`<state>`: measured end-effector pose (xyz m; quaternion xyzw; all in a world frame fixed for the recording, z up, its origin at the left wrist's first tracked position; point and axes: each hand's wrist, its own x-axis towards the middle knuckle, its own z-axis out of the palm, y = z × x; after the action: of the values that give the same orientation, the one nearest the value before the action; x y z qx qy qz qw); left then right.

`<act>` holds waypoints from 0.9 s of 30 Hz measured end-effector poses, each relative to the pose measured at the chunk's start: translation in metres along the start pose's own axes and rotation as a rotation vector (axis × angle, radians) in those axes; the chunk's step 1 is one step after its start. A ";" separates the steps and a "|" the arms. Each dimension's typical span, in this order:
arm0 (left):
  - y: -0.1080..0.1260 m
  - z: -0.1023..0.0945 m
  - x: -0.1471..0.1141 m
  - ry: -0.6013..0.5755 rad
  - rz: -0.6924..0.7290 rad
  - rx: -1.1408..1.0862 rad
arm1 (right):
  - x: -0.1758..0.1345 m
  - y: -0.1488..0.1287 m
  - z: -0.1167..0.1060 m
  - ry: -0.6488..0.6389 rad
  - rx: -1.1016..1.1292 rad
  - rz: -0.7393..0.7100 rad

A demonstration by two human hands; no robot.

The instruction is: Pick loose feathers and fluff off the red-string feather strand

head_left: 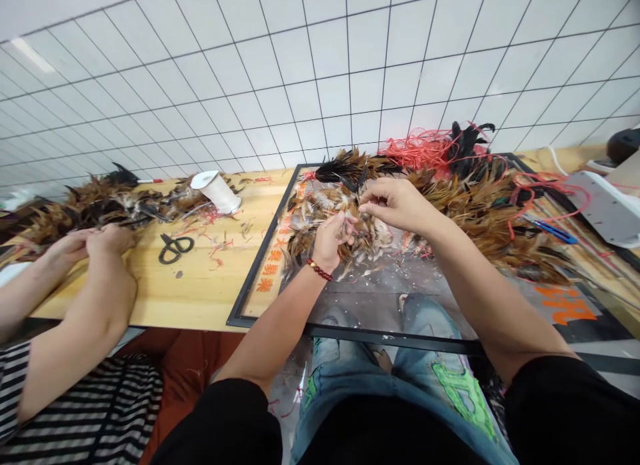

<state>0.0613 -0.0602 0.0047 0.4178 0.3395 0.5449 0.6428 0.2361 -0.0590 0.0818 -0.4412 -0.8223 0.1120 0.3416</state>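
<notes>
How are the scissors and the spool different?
The scissors are black, but the spool is white.
The scissors are thin and flat with two loops for handles, while the spool is fat and round.
The scissors lie closer to the front edge of the table; the spool sits closer to the tiled wall.
Both are on the wooden table, and no hand is holding either one.

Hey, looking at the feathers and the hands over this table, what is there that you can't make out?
Head view: whatever is inside the left hand; its own curl covers it.
Head view: whether the right hand pinches anything; too small to tell.
Head view: what the co-worker's hands grip, if anything; the hands themselves cover it.
Head view: the full black object; the right edge cuts it off.
</notes>
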 end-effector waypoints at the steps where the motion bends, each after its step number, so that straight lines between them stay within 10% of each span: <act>1: 0.001 0.000 0.002 0.040 0.015 -0.017 | 0.000 0.002 0.003 -0.012 0.045 0.042; 10: 0.002 -0.001 0.006 0.161 0.132 -0.030 | 0.002 0.004 0.059 -0.075 0.620 0.303; 19: 0.009 -0.009 0.004 -0.049 -0.115 -0.223 | 0.004 0.000 0.049 -0.144 0.950 0.587; 27: 0.014 -0.007 0.002 -0.157 0.002 -0.235 | 0.003 0.007 0.047 0.005 0.922 0.449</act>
<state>0.0492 -0.0564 0.0142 0.3813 0.2217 0.5474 0.7112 0.2088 -0.0470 0.0447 -0.4107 -0.5717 0.5323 0.4703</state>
